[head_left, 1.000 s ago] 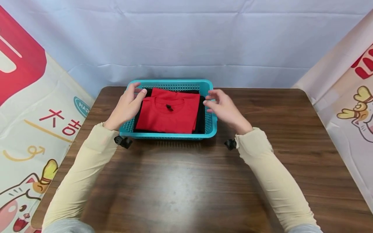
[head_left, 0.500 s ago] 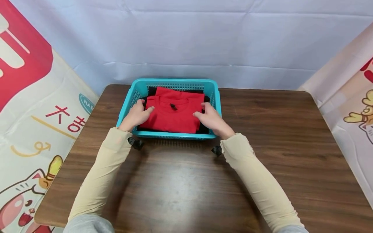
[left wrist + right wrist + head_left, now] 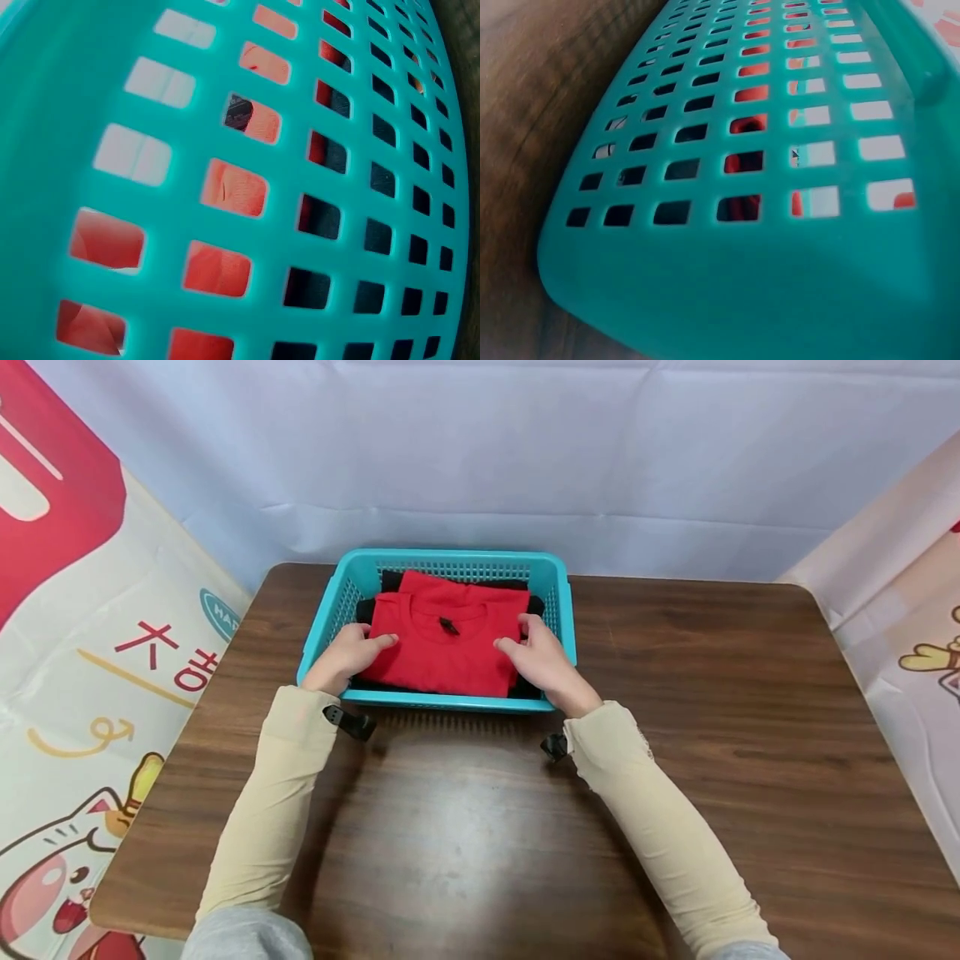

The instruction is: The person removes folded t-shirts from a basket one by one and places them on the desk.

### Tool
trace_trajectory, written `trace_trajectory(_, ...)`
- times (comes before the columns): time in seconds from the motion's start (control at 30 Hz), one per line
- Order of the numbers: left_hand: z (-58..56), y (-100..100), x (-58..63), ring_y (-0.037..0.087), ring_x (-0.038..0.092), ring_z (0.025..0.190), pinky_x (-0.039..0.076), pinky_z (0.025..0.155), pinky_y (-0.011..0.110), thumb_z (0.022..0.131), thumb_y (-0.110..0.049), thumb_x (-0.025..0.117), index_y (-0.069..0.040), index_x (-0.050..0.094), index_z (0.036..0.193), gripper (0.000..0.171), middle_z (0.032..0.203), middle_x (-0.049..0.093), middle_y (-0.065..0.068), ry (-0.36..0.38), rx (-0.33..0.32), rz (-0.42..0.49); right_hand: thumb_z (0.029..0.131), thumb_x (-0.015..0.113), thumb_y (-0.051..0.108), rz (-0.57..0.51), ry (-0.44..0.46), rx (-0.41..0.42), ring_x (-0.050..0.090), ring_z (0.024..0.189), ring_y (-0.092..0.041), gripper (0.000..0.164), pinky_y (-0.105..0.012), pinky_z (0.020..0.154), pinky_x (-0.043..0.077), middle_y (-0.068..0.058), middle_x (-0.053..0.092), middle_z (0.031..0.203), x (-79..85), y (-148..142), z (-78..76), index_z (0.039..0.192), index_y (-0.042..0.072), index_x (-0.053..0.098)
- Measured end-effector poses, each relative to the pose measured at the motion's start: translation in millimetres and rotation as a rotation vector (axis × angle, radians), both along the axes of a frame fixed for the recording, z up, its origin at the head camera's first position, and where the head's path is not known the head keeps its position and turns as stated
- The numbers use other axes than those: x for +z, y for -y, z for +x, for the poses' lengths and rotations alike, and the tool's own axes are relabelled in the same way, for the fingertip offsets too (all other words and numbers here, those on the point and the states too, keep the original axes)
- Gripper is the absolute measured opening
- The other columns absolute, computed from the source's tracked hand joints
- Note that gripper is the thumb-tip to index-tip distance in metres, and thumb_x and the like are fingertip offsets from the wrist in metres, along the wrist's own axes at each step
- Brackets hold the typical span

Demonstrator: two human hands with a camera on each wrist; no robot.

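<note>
A folded red T-shirt (image 3: pixel 446 656), neckline and dark label facing up, lies on top of folded black clothing (image 3: pixel 536 606) in a turquoise plastic basket (image 3: pixel 450 700). My left hand (image 3: pixel 347 653) reaches over the front left and holds the shirt's left side, thumb on top, other fingers partly hidden at its edge. On the opposite side my right hand (image 3: pixel 546 662) grips the shirt the same way, thumb on the red cloth. Both wrist views are filled by the perforated basket wall (image 3: pixel 45 150), with red and black cloth showing through the holes.
The basket stands near the back edge of a brown wooden table (image 3: pixel 712 693). A pale curtain (image 3: pixel 487 452) hangs right behind it. Printed cartoon cloths hang at the left (image 3: pixel 60 710) and right. Dark wrist straps with cameras (image 3: pixel 351 722) sit close to the basket's front.
Both hands have moved inward from above the basket's ends to the red shirt's sides, and their thumbs now lie on it. The head view has shifted slightly.
</note>
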State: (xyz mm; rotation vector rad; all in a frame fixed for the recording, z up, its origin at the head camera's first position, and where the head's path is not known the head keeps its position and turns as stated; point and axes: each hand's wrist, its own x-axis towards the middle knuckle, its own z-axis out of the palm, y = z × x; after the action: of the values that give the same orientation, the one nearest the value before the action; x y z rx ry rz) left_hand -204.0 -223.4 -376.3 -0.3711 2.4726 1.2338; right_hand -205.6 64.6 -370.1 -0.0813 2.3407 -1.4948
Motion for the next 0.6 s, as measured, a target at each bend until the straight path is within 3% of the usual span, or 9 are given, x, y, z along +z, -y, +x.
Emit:
trace_trajectory(0.23, -2.1, 1.7, 2.0, 0.024, 0.052, 0.106, 0.048, 0.088, 0.034, 0.098, -0.036, 0.053, -0.005, 0.042, 0.136, 0.051, 0.126, 0.052, 0.014, 0.0, 0.032, 0.02, 0.097, 0.055, 0.022, -0.23, 0.113, -0.054, 0.045, 0.13, -0.028, 0.074, -0.041, 0.104, 0.046, -0.015, 0.034, 0.15, 6.1, 0.0, -2.6, 0.154, 0.005, 0.01)
trace_trajectory(0.33, -3.1, 0.9, 1.3, 0.024, 0.052, 0.105, 0.048, 0.087, 0.034, 0.098, -0.037, 0.053, -0.004, 0.043, 0.134, 0.05, 0.125, 0.052, 0.014, 0.013, 0.05, 0.013, 0.096, 0.057, 0.028, -0.164, 0.151, -0.009, 0.042, 0.132, -0.029, 0.08, -0.042, 0.108, 0.042, -0.015, 0.035, 0.149, 7.6, 0.1, -3.3, 0.154, 0.005, 0.007)
trace_trajectory(0.5, -3.4, -0.1, 1.2, 0.023, 0.053, 0.103, 0.048, 0.086, 0.033, 0.098, -0.037, 0.052, -0.005, 0.044, 0.132, 0.048, 0.123, 0.053, 0.013, 0.023, 0.058, 0.033, 0.093, 0.059, 0.037, 0.01, 0.12, 0.056, 0.031, 0.138, -0.028, 0.083, -0.045, 0.112, 0.036, -0.011, 0.027, 0.155, 5.6, 0.2, -3.3, 0.154, 0.006, 0.013)
trace_trajectory(0.6, -3.9, 0.3, 0.1, 0.022, 0.055, 0.101, 0.049, 0.084, 0.031, 0.098, -0.036, 0.053, -0.005, 0.044, 0.133, 0.047, 0.122, 0.054, 0.012, 0.016, 0.053, 0.08, 0.093, 0.06, 0.034, -0.053, 0.156, 0.027, 0.038, 0.132, -0.027, 0.083, -0.044, 0.11, 0.039, -0.012, 0.03, 0.151, 4.7, -0.1, -4.9, 0.154, 0.006, 0.011)
